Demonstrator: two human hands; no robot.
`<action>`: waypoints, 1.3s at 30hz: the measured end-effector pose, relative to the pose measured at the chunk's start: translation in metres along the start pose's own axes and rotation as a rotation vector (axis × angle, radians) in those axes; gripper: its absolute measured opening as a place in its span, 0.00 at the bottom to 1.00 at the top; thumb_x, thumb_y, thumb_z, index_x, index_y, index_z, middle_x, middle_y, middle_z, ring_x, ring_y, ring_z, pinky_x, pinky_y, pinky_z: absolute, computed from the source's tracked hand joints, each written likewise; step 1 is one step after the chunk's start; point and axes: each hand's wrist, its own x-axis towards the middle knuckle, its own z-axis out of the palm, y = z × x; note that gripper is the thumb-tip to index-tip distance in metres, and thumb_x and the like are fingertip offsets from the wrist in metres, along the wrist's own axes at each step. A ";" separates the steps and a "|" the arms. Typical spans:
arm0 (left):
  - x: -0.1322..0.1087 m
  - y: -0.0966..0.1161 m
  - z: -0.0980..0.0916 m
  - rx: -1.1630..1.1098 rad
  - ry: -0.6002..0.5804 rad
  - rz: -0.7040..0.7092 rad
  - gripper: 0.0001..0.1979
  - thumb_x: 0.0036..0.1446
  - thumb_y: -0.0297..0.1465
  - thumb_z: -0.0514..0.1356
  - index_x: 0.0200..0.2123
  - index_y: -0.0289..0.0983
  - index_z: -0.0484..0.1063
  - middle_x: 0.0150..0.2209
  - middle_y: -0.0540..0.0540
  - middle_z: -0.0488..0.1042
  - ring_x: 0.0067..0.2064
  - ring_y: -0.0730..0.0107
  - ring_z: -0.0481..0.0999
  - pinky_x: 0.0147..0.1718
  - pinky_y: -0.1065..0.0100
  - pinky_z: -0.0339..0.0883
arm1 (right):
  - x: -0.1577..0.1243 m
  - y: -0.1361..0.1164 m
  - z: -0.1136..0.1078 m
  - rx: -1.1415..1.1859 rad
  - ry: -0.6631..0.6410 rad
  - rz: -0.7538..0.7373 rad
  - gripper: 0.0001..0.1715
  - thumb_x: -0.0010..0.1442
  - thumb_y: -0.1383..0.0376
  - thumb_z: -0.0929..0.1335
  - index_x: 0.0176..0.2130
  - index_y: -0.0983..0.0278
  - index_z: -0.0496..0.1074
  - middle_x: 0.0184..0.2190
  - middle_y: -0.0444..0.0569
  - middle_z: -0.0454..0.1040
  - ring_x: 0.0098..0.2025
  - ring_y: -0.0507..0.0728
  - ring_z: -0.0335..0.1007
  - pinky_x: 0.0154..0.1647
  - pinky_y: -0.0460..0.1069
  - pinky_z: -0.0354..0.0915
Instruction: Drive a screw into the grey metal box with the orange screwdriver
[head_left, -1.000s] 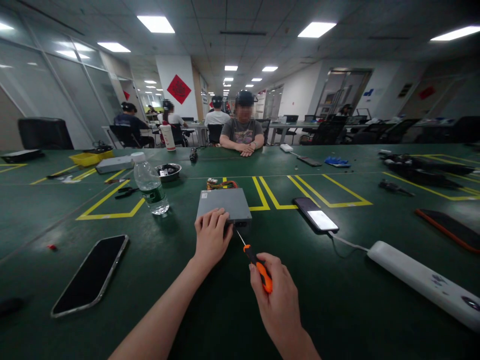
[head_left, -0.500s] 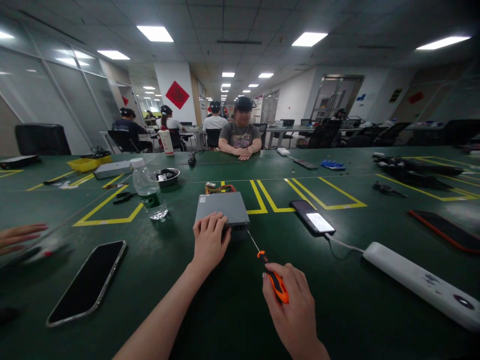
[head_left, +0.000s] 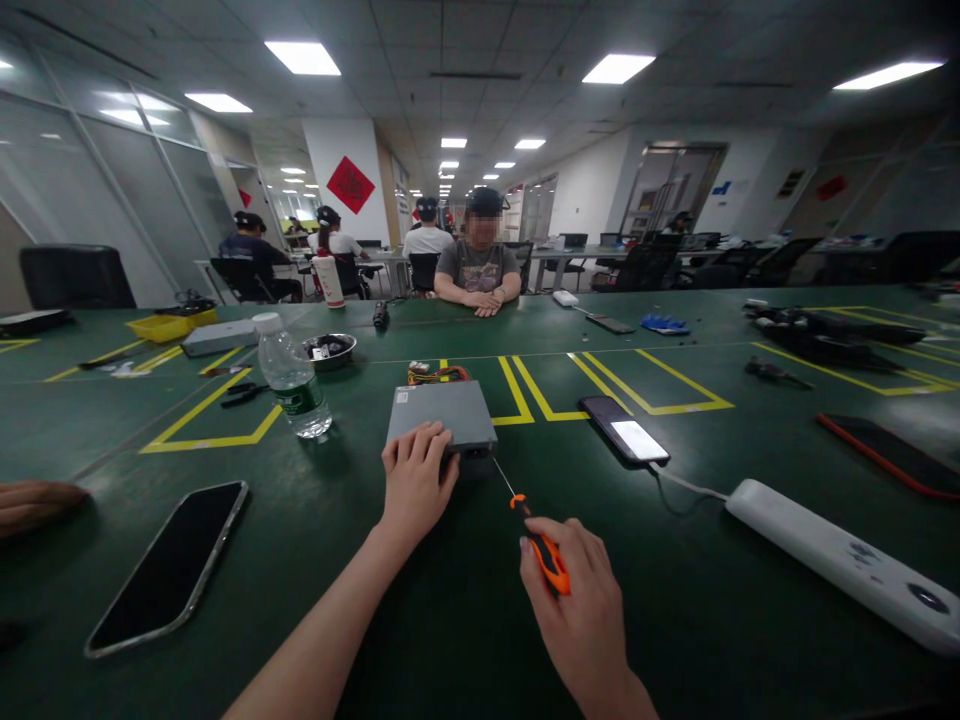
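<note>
A grey metal computer power supply (head_left: 463, 408) lies on the green table in the middle of the view, with coloured wires (head_left: 429, 374) bunched at its far side. My left hand (head_left: 415, 482) grips its near left part, fingers on top and thumb at the front face. In my right hand (head_left: 583, 605) is an orange and black screwdriver (head_left: 553, 565), held by the handle. Its thin shaft points up and left, and the tip is at the near right corner of the power supply. Whether the tip sits in a screw I cannot tell.
Left of my arm lie a smartphone (head_left: 169, 568) and a co-worker's hand (head_left: 34, 507). A water bottle (head_left: 291, 385) and a metal bowl (head_left: 346, 358) stand beyond. To the right are a cabled phone (head_left: 611, 432) and a white power strip (head_left: 832, 560). A person (head_left: 478, 265) sits opposite.
The co-worker's hand at the left edge, spread and blurred before, now looks curled and still. My hands, the power supply and the screwdriver keep nearly the same positions; the whole view has shifted slightly.
</note>
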 end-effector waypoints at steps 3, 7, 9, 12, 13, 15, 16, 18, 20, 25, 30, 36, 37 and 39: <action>0.000 0.000 0.000 -0.002 -0.001 -0.003 0.13 0.57 0.33 0.53 0.46 0.41 0.66 0.50 0.44 0.69 0.53 0.57 0.63 0.49 0.54 0.52 | 0.000 0.001 0.000 0.006 -0.008 0.007 0.08 0.60 0.65 0.61 0.40 0.62 0.66 0.30 0.46 0.67 0.32 0.54 0.65 0.34 0.50 0.62; 0.000 0.001 -0.001 -0.009 0.002 -0.002 0.13 0.57 0.33 0.53 0.46 0.41 0.67 0.50 0.43 0.69 0.53 0.57 0.63 0.49 0.54 0.52 | 0.001 0.000 -0.001 0.017 -0.006 0.011 0.07 0.60 0.64 0.61 0.39 0.62 0.66 0.30 0.46 0.67 0.32 0.54 0.65 0.34 0.50 0.63; 0.000 0.001 -0.001 -0.012 0.003 -0.002 0.13 0.57 0.33 0.53 0.46 0.41 0.67 0.50 0.43 0.69 0.53 0.56 0.64 0.49 0.53 0.53 | 0.002 0.000 -0.001 0.016 0.000 0.019 0.07 0.60 0.64 0.61 0.40 0.61 0.66 0.30 0.46 0.67 0.32 0.54 0.65 0.33 0.50 0.63; 0.000 0.001 -0.001 -0.014 0.007 -0.004 0.13 0.57 0.33 0.53 0.46 0.41 0.67 0.50 0.43 0.69 0.53 0.56 0.64 0.48 0.53 0.53 | 0.002 -0.001 -0.001 0.001 0.014 0.044 0.08 0.61 0.64 0.61 0.39 0.61 0.67 0.29 0.46 0.67 0.31 0.54 0.65 0.32 0.50 0.63; 0.000 0.001 -0.001 -0.014 0.008 -0.004 0.13 0.57 0.32 0.54 0.46 0.41 0.67 0.50 0.43 0.69 0.53 0.56 0.64 0.48 0.53 0.53 | 0.002 -0.001 -0.001 -0.002 0.009 0.048 0.08 0.61 0.63 0.61 0.40 0.61 0.67 0.29 0.46 0.67 0.31 0.54 0.66 0.32 0.50 0.63; 0.000 0.001 -0.001 -0.012 0.008 -0.006 0.13 0.57 0.32 0.54 0.46 0.41 0.67 0.50 0.43 0.69 0.53 0.57 0.64 0.49 0.54 0.53 | 0.001 -0.001 -0.001 -0.001 -0.020 0.046 0.10 0.61 0.61 0.61 0.41 0.62 0.66 0.30 0.46 0.69 0.31 0.54 0.66 0.33 0.50 0.63; 0.001 0.001 -0.001 -0.009 0.008 -0.005 0.13 0.57 0.32 0.54 0.46 0.41 0.67 0.50 0.44 0.69 0.53 0.57 0.64 0.49 0.54 0.53 | 0.001 -0.001 -0.001 0.000 -0.039 0.054 0.11 0.62 0.60 0.61 0.42 0.62 0.66 0.31 0.47 0.70 0.32 0.54 0.67 0.33 0.50 0.63; 0.001 0.000 -0.001 -0.006 0.009 0.000 0.13 0.57 0.32 0.54 0.45 0.41 0.67 0.50 0.44 0.70 0.53 0.58 0.64 0.49 0.54 0.53 | 0.000 -0.001 0.000 0.001 -0.063 0.080 0.12 0.62 0.59 0.60 0.43 0.62 0.65 0.32 0.47 0.71 0.30 0.54 0.67 0.31 0.48 0.63; 0.001 0.000 -0.001 -0.003 0.007 0.006 0.12 0.57 0.33 0.53 0.45 0.41 0.67 0.50 0.44 0.70 0.53 0.58 0.64 0.49 0.55 0.52 | -0.001 -0.001 0.001 -0.014 -0.045 0.073 0.10 0.62 0.62 0.60 0.42 0.63 0.65 0.31 0.47 0.70 0.29 0.53 0.66 0.29 0.48 0.62; 0.000 -0.001 0.000 0.004 0.003 0.015 0.12 0.57 0.33 0.53 0.46 0.41 0.66 0.50 0.44 0.69 0.53 0.58 0.64 0.49 0.55 0.52 | 0.000 -0.007 0.004 -0.074 -0.061 -0.046 0.09 0.55 0.71 0.60 0.33 0.62 0.68 0.27 0.46 0.63 0.29 0.54 0.61 0.30 0.50 0.59; 0.000 -0.001 0.001 0.001 0.010 0.010 0.13 0.57 0.33 0.53 0.46 0.41 0.66 0.51 0.44 0.69 0.53 0.57 0.64 0.49 0.54 0.52 | 0.002 -0.007 0.000 0.036 -0.089 0.093 0.08 0.59 0.61 0.62 0.38 0.62 0.65 0.30 0.46 0.66 0.30 0.54 0.65 0.30 0.49 0.62; 0.000 -0.001 0.001 -0.005 0.000 0.004 0.13 0.57 0.33 0.53 0.46 0.42 0.66 0.51 0.44 0.69 0.54 0.57 0.63 0.49 0.54 0.52 | 0.000 -0.002 0.000 0.058 -0.071 0.149 0.08 0.62 0.61 0.59 0.37 0.62 0.64 0.25 0.43 0.68 0.25 0.52 0.66 0.27 0.47 0.62; 0.000 -0.001 0.001 -0.005 -0.002 0.004 0.12 0.57 0.33 0.53 0.46 0.42 0.66 0.51 0.44 0.69 0.54 0.57 0.63 0.49 0.54 0.52 | -0.001 -0.002 0.001 0.036 -0.054 0.095 0.07 0.62 0.63 0.60 0.36 0.62 0.65 0.26 0.44 0.68 0.26 0.52 0.66 0.28 0.47 0.62; 0.000 -0.001 0.000 -0.001 -0.009 0.005 0.13 0.58 0.33 0.53 0.46 0.41 0.66 0.51 0.44 0.69 0.54 0.58 0.63 0.49 0.55 0.52 | -0.001 -0.003 0.003 -0.009 -0.020 0.003 0.06 0.60 0.66 0.60 0.36 0.62 0.66 0.27 0.45 0.67 0.27 0.53 0.65 0.29 0.48 0.62</action>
